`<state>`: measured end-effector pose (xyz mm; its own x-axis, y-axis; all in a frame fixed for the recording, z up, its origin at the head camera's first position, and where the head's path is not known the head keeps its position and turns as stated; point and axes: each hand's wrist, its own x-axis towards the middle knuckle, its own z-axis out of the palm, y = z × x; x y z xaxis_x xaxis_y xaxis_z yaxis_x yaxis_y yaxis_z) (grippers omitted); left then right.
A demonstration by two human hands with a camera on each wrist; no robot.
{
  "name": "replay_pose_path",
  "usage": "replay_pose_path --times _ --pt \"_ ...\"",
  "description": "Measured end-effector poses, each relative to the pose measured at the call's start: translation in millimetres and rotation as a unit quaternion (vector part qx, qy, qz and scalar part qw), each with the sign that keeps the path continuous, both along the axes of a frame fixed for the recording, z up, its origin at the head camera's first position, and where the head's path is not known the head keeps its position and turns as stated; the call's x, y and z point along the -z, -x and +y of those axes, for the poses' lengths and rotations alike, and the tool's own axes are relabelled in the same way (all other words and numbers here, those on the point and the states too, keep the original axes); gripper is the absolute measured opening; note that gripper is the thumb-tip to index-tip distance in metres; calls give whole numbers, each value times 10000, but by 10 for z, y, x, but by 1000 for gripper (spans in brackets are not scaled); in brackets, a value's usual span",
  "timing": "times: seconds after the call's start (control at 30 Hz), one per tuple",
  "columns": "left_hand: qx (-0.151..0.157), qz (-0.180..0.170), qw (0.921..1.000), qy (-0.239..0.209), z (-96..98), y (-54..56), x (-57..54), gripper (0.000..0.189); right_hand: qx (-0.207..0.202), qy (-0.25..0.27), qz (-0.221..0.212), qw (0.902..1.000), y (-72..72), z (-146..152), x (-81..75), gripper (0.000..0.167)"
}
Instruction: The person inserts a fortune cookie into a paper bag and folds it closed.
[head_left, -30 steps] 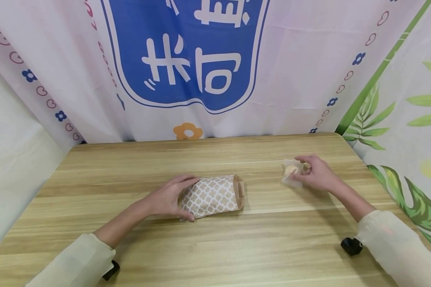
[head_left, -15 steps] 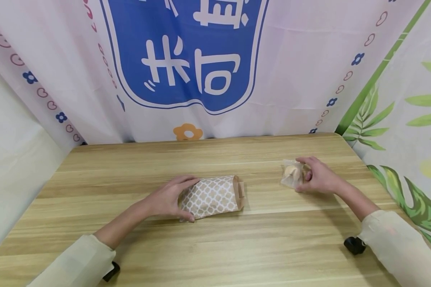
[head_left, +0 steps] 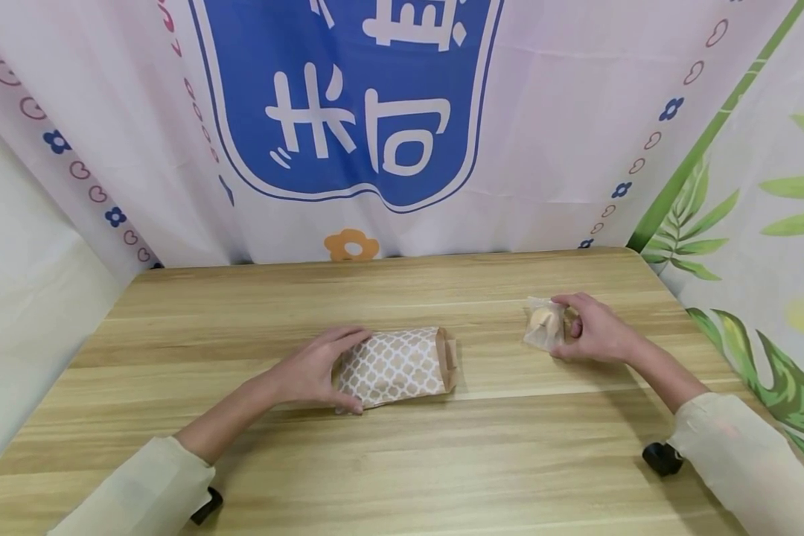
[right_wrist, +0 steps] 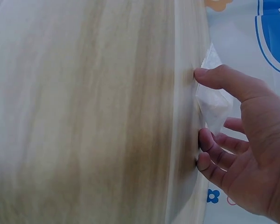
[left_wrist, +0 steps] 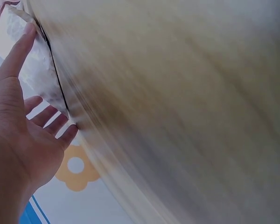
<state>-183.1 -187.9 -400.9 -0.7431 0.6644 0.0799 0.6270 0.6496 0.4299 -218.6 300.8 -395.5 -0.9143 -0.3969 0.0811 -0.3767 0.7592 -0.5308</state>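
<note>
Change: the right hand (head_left: 592,329) has been drawn a little closer round the small clear plastic packet with a pale round cake inside (head_left: 544,325); the left hand (head_left: 311,368) is unmoved.
Head view: the brown paper bag with a white lattice pattern (head_left: 397,365) is laid flat mid-table on the light wooden table (head_left: 442,461), long axis left to right, open mouth pointing right; its closed end is gripped by curled left fingers.
Left wrist view: thumb (left_wrist: 16,53) and fingers are spread around the bag's end (left_wrist: 37,70).
Right wrist view: the packet (right_wrist: 213,100) is pinched between thumb and curled fingers, at the table's right.

Patterned brown paper bag (head_left: 397,365) flat at table centre; clear-wrapped round pastry (head_left: 544,324) far right.
</note>
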Motion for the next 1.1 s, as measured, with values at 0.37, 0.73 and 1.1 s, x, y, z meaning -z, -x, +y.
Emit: replay_pose_path --times 0.37,0.73,1.1 --pt "-26 163 9999 -24 -18 1 10 114 -143 -19 -230 9996 -16 11 -33 98" --pt "-173 -70 9997 -172 -23 3 10 105 -147 -15 -194 9997 -10 28 -23 93" --pt "-230 40 9993 -288 -24 3 29 100 -87 22 -54 9999 -3 2 -17 87"
